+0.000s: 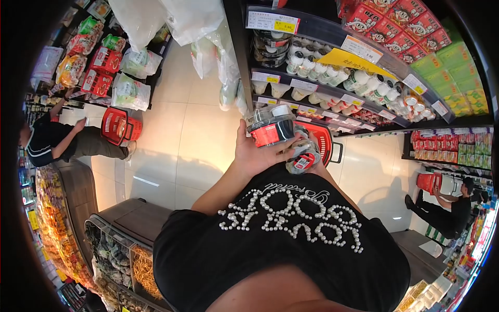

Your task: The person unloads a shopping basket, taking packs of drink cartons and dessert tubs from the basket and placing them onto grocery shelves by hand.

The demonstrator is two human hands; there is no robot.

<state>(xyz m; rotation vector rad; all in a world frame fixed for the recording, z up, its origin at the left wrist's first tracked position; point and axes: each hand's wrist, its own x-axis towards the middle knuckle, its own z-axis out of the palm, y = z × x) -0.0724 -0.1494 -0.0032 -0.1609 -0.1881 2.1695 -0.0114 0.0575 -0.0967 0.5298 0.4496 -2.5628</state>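
Observation:
In front of my chest, my left hand (254,155) is closed around a round food tub (272,127). The tub has a black body, a clear lid and a red label; something white shows under the lid. Right beside it, a second clear plastic food container (303,158) with a red and black label is in my right hand (318,167). That hand is mostly hidden behind the containers. The two packages overlap and seem to touch. A red shopping basket (325,140) shows just behind my right hand; whether it hangs from my arm I cannot tell.
Ahead to the right, shelves hold small white bottles (306,67), cups (301,93) and red cartons (384,23). White plastic bags (192,21) hang ahead. People with red baskets (115,126) are at both sides. Dried-goods bins (112,249) stand at lower left.

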